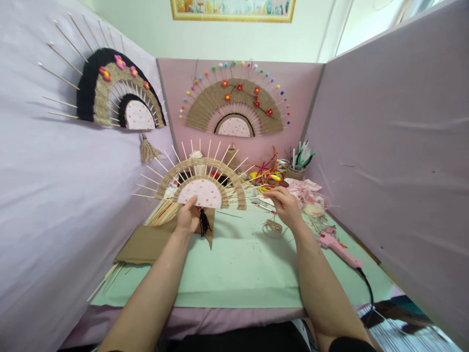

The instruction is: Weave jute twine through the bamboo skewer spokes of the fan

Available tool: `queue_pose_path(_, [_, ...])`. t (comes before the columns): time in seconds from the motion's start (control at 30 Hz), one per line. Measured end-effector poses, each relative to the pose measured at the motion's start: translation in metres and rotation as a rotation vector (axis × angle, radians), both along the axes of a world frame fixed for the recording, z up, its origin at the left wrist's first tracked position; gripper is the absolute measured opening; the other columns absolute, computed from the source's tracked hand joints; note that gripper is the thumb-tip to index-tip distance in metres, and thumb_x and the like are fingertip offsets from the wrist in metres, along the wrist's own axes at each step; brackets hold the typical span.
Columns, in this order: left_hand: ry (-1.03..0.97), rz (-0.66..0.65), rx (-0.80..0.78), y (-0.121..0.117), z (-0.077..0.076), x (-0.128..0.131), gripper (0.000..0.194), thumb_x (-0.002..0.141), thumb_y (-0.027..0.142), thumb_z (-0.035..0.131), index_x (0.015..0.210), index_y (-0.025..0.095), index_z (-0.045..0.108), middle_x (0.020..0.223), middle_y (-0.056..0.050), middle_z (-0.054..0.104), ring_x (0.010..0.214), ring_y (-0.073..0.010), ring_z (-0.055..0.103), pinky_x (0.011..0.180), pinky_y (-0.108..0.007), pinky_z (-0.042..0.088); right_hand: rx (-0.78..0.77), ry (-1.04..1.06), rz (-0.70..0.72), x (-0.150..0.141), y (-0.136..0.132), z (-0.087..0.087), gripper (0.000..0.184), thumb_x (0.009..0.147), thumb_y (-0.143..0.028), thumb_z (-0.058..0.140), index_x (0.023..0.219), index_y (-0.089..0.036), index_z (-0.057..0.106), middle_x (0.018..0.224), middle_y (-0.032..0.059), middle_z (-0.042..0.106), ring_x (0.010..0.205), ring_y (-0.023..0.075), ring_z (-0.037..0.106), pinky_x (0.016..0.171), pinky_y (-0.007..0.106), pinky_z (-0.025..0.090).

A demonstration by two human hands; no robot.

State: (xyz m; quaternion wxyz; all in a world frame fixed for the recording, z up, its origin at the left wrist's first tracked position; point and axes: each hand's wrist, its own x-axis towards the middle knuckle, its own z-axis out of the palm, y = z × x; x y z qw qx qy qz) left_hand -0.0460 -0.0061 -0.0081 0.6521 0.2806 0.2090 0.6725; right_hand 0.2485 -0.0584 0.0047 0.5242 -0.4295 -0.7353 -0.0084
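Observation:
My left hand grips a half-round fan by its lower edge, thumb on the pink dotted half-circle centre. Thin wooden sticks spread out from this centre, with bands of brown twine woven across them. A black tassel hangs below the fan, beside my left fingers. To the right of the fan, my right hand is closed in a pinch on thin twine, hard to see at the fingertips. Under that hand is a small coil of twine.
A pink glue gun with a black cord lies at right. Folded brown cloth and loose sticks lie at left. Coloured craft wires and a tool holder stand behind. Finished fans hang on the partitions.

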Motion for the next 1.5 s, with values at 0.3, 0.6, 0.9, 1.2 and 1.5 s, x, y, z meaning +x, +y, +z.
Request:
queue_pose_path(0.3, [-0.04, 0.016, -0.013, 0.003, -0.002, -0.001, 0.022, 0.077, 0.014, 0.058, 0.099, 0.016, 0.063, 0.089, -0.004, 0.07, 0.077, -0.014, 0.065, 0.073, -0.026, 0.051, -0.096, 0.191, 0.051, 0.001, 0.0, 0.003, 0.019, 0.085, -0.03, 0.051, 0.088, -0.023, 0.068, 0.086, 0.0061, 0.063, 0.083, 0.0192, 0.057, 0.076, 0.034, 0.044])
queue_pose_path(0.6, [-0.058, -0.015, -0.011, 0.004, -0.004, -0.002, 0.026, 0.08, 0.013, 0.055, 0.105, 0.017, 0.061, 0.09, -0.004, 0.07, 0.077, -0.0134, 0.066, 0.075, -0.026, 0.051, -0.283, 0.428, 0.141, 0.003, 0.003, -0.004, 0.018, 0.078, -0.033, 0.058, 0.088, -0.021, 0.067, 0.089, 0.0045, 0.066, 0.081, 0.0178, 0.058, 0.072, 0.031, 0.045])
queue_pose_path(0.9, [-0.077, -0.029, -0.024, 0.003, -0.004, -0.001, 0.027, 0.081, 0.014, 0.054, 0.107, 0.018, 0.061, 0.092, -0.005, 0.07, 0.08, -0.0141, 0.066, 0.078, -0.028, 0.051, -0.402, 0.549, 0.213, -0.011, 0.008, -0.01, 0.027, 0.071, -0.036, 0.064, 0.093, -0.02, 0.067, 0.085, 0.0055, 0.068, 0.079, 0.0189, 0.061, 0.071, 0.033, 0.048])
queue_pose_path(1.2, [-0.09, -0.043, -0.034, 0.002, -0.004, 0.0, 0.026, 0.082, 0.013, 0.053, 0.107, 0.017, 0.06, 0.092, -0.005, 0.07, 0.078, -0.0128, 0.066, 0.076, -0.026, 0.052, -0.345, 0.277, 0.268, -0.027, 0.004, -0.008, 0.02, 0.078, -0.033, 0.058, 0.09, -0.025, 0.072, 0.097, 0.006, 0.07, 0.093, 0.0227, 0.06, 0.083, 0.039, 0.047])
queue_pose_path(1.5, [-0.084, -0.048, -0.045, 0.003, -0.005, 0.001, 0.029, 0.081, 0.014, 0.055, 0.11, 0.018, 0.058, 0.095, -0.005, 0.069, 0.078, -0.0126, 0.066, 0.077, -0.025, 0.052, -0.388, 0.296, 0.311, -0.031, 0.003, -0.008, 0.023, 0.076, -0.033, 0.061, 0.095, -0.026, 0.072, 0.101, 0.0057, 0.069, 0.095, 0.0233, 0.061, 0.079, 0.038, 0.05])
